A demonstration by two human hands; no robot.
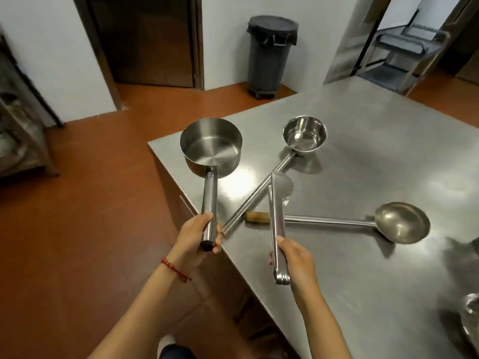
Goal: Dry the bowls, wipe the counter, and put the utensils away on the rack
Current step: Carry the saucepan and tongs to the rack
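My left hand (198,235) grips the handle end of a steel scoop pan (211,145), held above the near-left corner of the steel counter (363,164). My right hand (295,257) holds a pair of steel tongs (277,216) near their hinged end, tips pointing away over the counter. A smaller long-handled steel scoop (304,134) lies on the counter, its handle running toward my left hand. A large ladle (401,222) with a wooden handle tip (257,217) lies flat to the right, its shaft passing under the tongs.
A steel bowl rim (471,314) shows at the lower right edge. A grey lidded bin (270,53) stands by the far wall. A metal rack (18,130) is at the left, a cart (404,47) beyond the right doorway. Orange floor surrounds the counter.
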